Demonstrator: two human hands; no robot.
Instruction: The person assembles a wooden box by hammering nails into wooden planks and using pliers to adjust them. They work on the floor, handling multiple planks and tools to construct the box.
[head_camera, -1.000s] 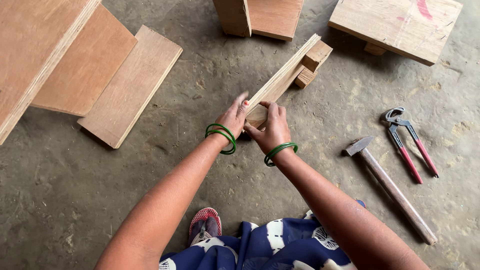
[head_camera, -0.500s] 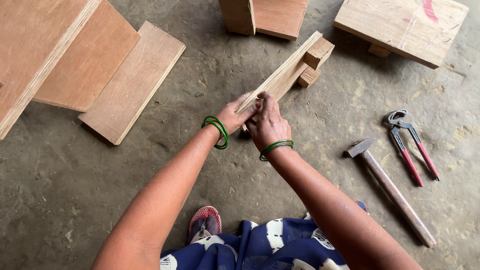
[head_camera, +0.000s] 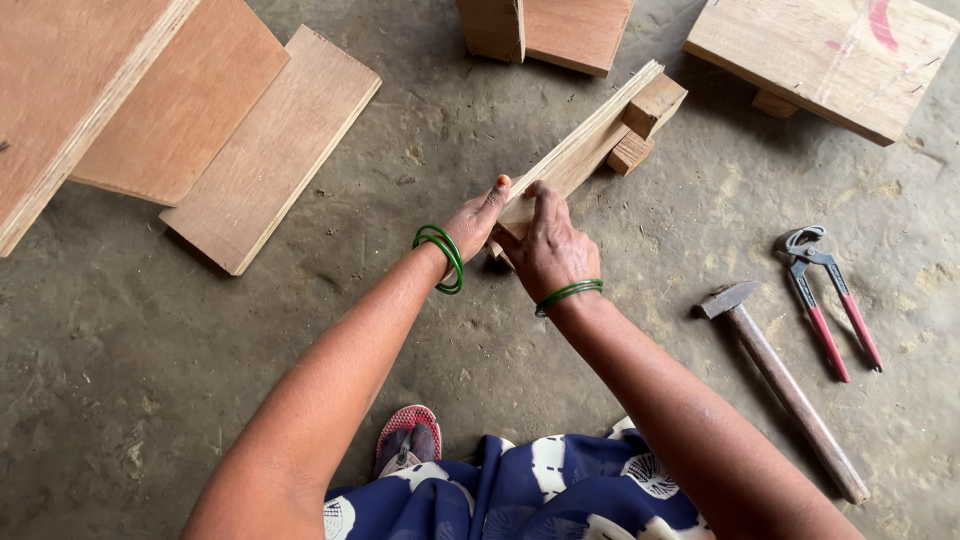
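Both hands grip the near end of a long plywood strip (head_camera: 585, 150) that runs away from the person toward the upper right, its far end carrying two small wood blocks (head_camera: 655, 105). Right hand (head_camera: 548, 245) is closed over the top of the strip's near end; left hand (head_camera: 477, 218) is pressed against its left edge, fingers extended along it. On the concrete floor (head_camera: 150, 350) to the right, apart from the hands: a wooden-handled hammer (head_camera: 785, 385), with red-handled pincers (head_camera: 828, 300) just beyond it. Plywood boards (head_camera: 270, 150) lie upper left.
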